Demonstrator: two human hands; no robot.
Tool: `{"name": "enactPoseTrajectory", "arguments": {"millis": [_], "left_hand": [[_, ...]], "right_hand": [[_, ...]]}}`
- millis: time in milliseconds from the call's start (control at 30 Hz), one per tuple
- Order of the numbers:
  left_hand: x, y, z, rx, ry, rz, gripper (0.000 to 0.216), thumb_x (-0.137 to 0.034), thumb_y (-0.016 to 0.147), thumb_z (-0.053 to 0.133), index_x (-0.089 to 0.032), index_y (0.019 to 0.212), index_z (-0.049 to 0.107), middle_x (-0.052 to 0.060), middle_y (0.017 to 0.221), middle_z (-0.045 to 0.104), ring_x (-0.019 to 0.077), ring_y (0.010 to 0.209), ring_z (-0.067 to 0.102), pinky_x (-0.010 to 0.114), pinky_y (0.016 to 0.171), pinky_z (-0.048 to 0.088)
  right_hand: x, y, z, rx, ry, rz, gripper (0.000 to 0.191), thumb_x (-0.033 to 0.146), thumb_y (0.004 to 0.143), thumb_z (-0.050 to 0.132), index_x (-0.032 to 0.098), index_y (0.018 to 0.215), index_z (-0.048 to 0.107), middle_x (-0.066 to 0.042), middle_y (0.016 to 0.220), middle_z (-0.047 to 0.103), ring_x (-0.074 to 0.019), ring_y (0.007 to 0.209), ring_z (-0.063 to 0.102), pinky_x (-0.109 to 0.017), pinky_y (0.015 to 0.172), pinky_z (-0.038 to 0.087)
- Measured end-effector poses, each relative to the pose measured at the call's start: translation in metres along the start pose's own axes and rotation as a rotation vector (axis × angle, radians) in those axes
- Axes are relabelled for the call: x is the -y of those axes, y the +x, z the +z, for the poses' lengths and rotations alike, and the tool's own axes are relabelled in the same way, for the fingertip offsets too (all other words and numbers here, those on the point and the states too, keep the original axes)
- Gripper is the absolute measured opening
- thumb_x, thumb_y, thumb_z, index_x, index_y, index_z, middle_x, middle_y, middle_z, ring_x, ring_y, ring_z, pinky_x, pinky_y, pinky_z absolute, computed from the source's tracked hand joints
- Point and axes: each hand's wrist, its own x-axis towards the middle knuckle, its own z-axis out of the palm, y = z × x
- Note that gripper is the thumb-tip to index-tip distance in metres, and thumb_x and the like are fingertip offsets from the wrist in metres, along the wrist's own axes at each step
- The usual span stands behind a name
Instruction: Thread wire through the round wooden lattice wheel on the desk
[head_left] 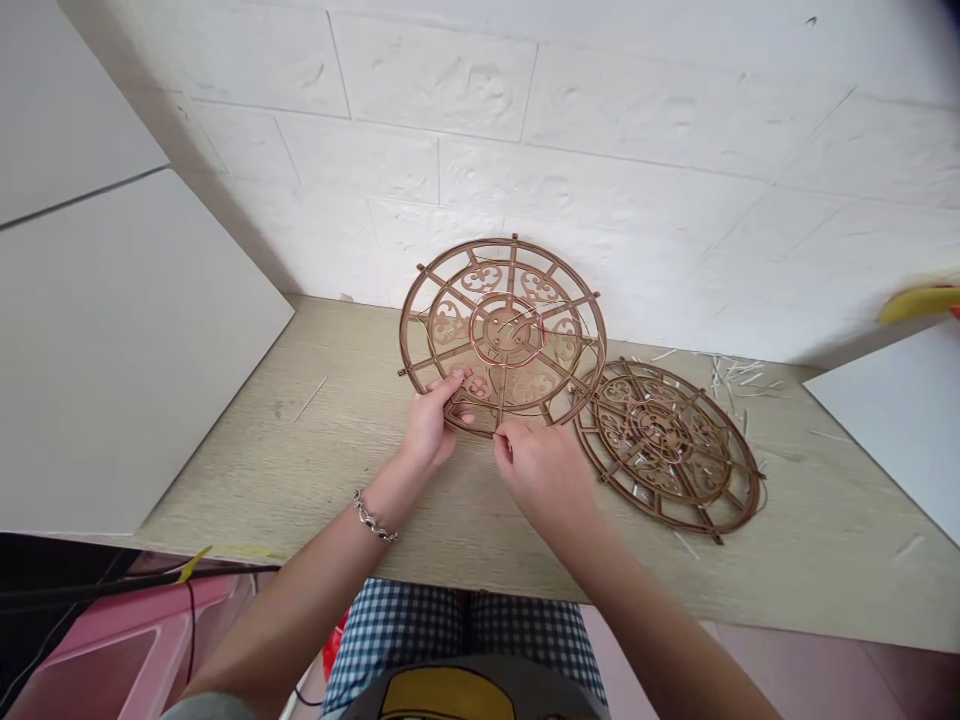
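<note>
A round brown wooden lattice wheel (504, 332) stands tilted up on its lower rim on the light wooden table (315, 460). My left hand (433, 420) grips its lower left rim, thumb in front and fingers through the openwork. My right hand (544, 470) pinches the wheel's bottom edge with fingers closed; what is between the fingertips is too small to make out. A second, similar lattice wheel (667, 445) lies flat on the table just right of my right hand.
Thin pale sticks (731, 372) lie scattered behind the flat wheel, one more at the left (310, 398). A white brick-pattern wall (525, 150) closes the back. White panels stand at the left (112, 350) and right (892, 420). A pink bin (97, 660) sits below left.
</note>
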Motion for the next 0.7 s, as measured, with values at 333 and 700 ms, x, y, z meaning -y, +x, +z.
{"name": "enactPoseTrajectory", "arguments": {"millis": [333,700], "left_hand": [[-0.004,0.003,0.000,-0.046,0.020,-0.008,0.014,-0.023,0.073,0.066,-0.012,0.081,0.065,0.005,0.074,0.069,0.0115,0.062,0.063,0.014,0.036,0.037],[-0.006,0.004,-0.001,-0.013,0.008,0.012,0.014,-0.024,0.073,0.067,-0.012,0.080,0.065,0.004,0.072,0.068,0.0084,0.054,0.060,0.012,0.034,0.038]], "right_hand": [[-0.014,0.014,-0.016,0.099,-0.011,-0.248,0.018,0.015,0.087,0.051,0.018,0.078,0.066,-0.005,0.074,0.069,-0.0171,0.068,0.062,-0.028,0.062,0.033],[-0.021,-0.012,0.009,-0.280,0.448,-0.107,0.028,0.028,0.093,0.043,0.021,0.088,0.070,-0.003,0.082,0.072,-0.0147,0.071,0.065,-0.025,0.067,0.045]]}}
